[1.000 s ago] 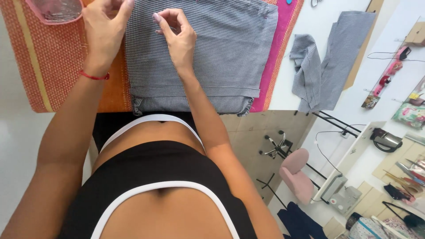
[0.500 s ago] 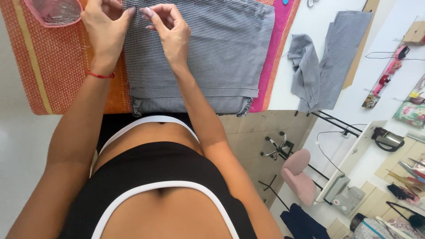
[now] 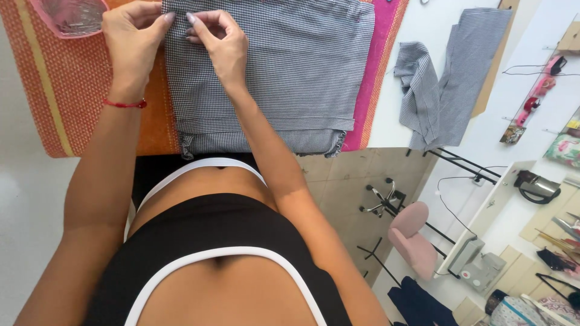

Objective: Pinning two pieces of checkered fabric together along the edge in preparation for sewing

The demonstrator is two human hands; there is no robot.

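A folded piece of small black-and-white checked fabric (image 3: 296, 78) lies on an orange and pink woven mat (image 3: 66, 84) on the table. My left hand (image 3: 134, 37) pinches the fabric's left edge near the top. Close beside it, my right hand (image 3: 219, 42) pinches the same edge, thumb and forefinger together. The two hands almost touch. A red string bracelet circles my left wrist. Whether a pin is between the fingers is too small to tell.
A pink tray of pins (image 3: 71, 17) sits at the mat's top left. More checked fabric pieces (image 3: 447, 78) lie on the white table to the right. Below are a pink chair (image 3: 414, 238), a sewing machine (image 3: 480, 265) and a kettle (image 3: 538, 187).
My right hand has moved left along the fabric's top edge to meet my left hand, and both now pinch the left edge together.
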